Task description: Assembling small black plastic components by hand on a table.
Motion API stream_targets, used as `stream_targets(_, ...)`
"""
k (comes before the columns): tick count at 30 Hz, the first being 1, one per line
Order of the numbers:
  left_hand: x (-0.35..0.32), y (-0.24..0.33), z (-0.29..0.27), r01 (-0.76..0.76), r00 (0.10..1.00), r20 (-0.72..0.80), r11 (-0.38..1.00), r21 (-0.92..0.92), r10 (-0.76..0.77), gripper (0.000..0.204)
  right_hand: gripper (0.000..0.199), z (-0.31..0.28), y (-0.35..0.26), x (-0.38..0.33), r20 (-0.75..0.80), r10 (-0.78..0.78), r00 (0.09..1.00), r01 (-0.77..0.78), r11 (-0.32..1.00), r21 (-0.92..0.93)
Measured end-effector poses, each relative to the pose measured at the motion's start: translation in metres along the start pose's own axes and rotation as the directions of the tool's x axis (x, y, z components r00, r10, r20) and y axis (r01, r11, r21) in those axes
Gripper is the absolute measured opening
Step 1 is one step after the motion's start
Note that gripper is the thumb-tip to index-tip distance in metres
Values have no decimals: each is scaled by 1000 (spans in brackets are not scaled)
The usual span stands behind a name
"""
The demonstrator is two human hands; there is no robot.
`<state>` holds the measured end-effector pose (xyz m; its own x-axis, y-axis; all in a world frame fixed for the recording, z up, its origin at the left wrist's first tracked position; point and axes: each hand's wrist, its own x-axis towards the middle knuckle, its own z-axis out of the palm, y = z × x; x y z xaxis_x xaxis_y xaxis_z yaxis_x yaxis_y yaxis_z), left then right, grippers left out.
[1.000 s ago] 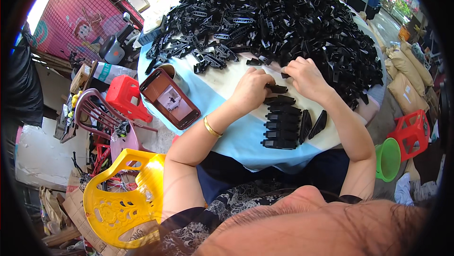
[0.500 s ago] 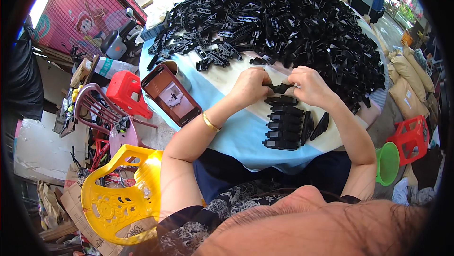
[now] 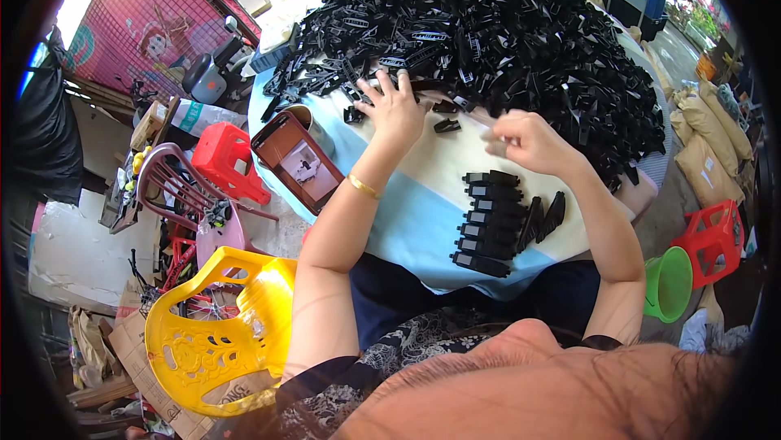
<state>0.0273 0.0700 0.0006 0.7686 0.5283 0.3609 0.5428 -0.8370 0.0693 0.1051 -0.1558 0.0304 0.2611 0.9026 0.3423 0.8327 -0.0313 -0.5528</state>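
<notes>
My left hand (image 3: 394, 113) is open, its fingers spread over the near left edge of a large heap of black plastic parts (image 3: 496, 33). Over the cream part of the cloth, my right hand (image 3: 533, 144) has bent fingers whose tips are smeared by motion; whether they hold anything cannot be made out. Below it lies a neat column of black plastic clip-like pieces (image 3: 488, 220), stacked side by side. Two slimmer black pieces (image 3: 551, 216) lie slanted to the right of the column. One small black part (image 3: 447, 125) rests alone between my hands.
A phone (image 3: 298, 162) with a lit screen leans against a round tin (image 3: 316, 129) left of my forearm. The round table wears a blue and cream cloth (image 3: 390, 228). A yellow plastic chair (image 3: 220, 334), red stools (image 3: 230, 162) and a green basket (image 3: 669, 284) stand around it.
My hands have parted from the black part they held together. The left has moved left to the heap with fingers spreading; the right stays near its place, moving.
</notes>
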Motion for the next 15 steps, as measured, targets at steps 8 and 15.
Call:
stream_targets(8, -14, 26, 5, -49, 992, 113, 994, -96, 60, 64, 32, 32, 30, 36, -111, -187, 976, 92, 818, -568)
stream_targets(15, -42, 34, 0, -399, 908, -80, 790, -465, 412, 58, 23, 25, 36, 34, -86, -152, 985, 68, 788, -613)
